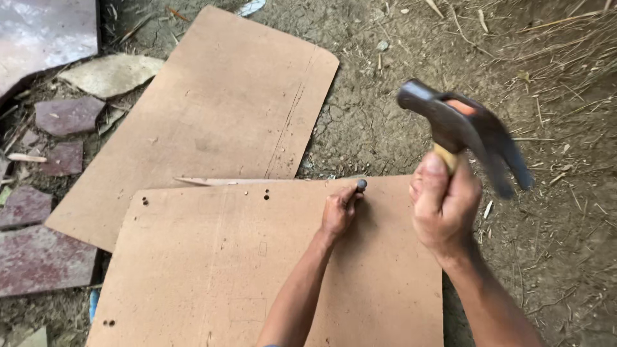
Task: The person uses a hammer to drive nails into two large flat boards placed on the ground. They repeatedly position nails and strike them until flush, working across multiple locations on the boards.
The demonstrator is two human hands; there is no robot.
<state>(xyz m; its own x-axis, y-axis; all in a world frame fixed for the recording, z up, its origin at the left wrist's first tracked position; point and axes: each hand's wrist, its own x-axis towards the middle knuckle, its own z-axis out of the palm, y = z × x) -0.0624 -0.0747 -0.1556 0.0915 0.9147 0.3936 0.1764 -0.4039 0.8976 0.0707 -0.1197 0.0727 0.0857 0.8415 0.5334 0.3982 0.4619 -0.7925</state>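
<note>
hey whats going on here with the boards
A person kneels or stands over a brown hardboard sheet lying on bare dirt. Their left hand pinches a nail or punch upright near the sheet's far edge, while the right hand holds a claw hammer raised above it, blurred with motion. A second sheet lies behind, partly under the first.

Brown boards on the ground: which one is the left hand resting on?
The nearer board, the one with small punched holes. The left hand steadies a metal punch on its far edge; the farther board lies untouched.
</note>
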